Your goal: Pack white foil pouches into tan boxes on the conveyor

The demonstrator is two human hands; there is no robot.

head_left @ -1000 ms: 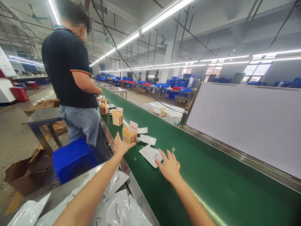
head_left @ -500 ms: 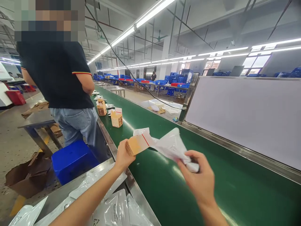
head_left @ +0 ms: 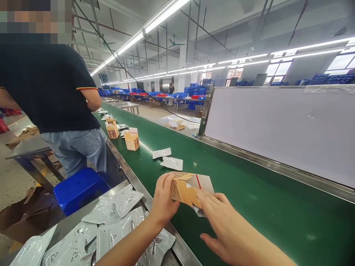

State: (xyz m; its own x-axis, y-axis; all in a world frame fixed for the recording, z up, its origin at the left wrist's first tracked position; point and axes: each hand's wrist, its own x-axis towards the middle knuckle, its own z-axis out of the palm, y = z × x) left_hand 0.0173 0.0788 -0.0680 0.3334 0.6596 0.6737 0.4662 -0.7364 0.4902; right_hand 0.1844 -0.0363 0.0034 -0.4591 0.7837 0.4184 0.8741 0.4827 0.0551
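Both hands on small carton (head_left: 185,189): left hand (head_left: 163,201) grips it, right hand (head_left: 222,225) presses flap; print unreadable.

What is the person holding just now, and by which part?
The left hand grips a small orange carton by its closed end; the right hand presses fingers at its open flap end.

Both bare forearms reach up from the bottom edge and converge near the middle of the view. The left hand (head_left: 164,203) is raised at the wrist with its palm turned right, fingers curled over the top and thumb below in a firm grasp. The right hand (head_left: 231,231) lies flatter and lower, back toward the camera, fingers extended forward and left with their tips meeting the left hand's; whether they pinch anything seems unclear from here.
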